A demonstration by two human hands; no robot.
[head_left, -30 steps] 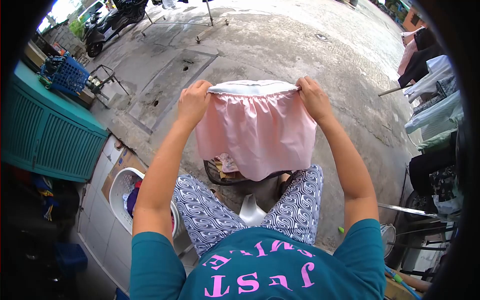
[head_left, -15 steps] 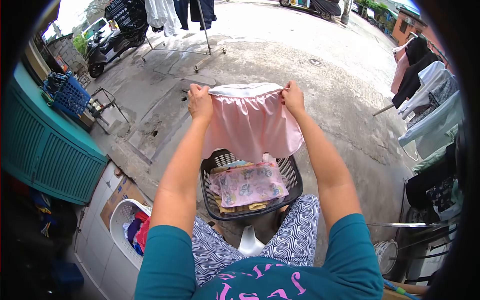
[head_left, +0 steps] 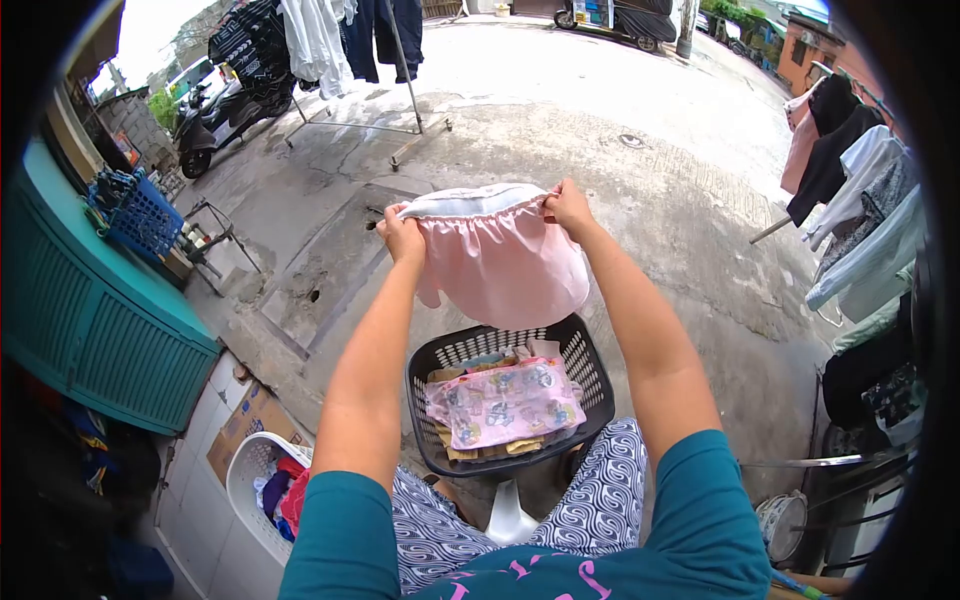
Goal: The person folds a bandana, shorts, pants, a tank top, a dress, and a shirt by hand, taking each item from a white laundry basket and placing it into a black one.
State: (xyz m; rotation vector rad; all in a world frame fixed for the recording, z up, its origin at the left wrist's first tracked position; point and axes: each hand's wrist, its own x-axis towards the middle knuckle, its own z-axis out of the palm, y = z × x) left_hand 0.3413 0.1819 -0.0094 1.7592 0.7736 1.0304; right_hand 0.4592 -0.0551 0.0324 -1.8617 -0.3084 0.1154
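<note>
Over a black plastic basket's [head_left: 448, 352] far side, left hand [head_left: 402, 240] and right hand [head_left: 570, 208], pinched closed, hold a pink cloth garment [head_left: 500, 275], probably light, soft, slippery, best gripped by its gathered waistband.

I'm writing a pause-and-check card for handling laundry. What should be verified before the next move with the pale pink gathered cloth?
1. Left hand grips one end of the white waistband: ok.
2. Right hand grips the other end: ok.
3. Pale pink gathered cloth is folded: not ok, it hangs open from both hands.
4. Dark, slotted plastic basket stands upright: ok, on the ground before the knees.
5. Pink printed cloth lies within the basket's rim: ok, on top of other fabrics.
6. Pale pink cloth's far side is unstained: cannot tell, it faces away.
</note>
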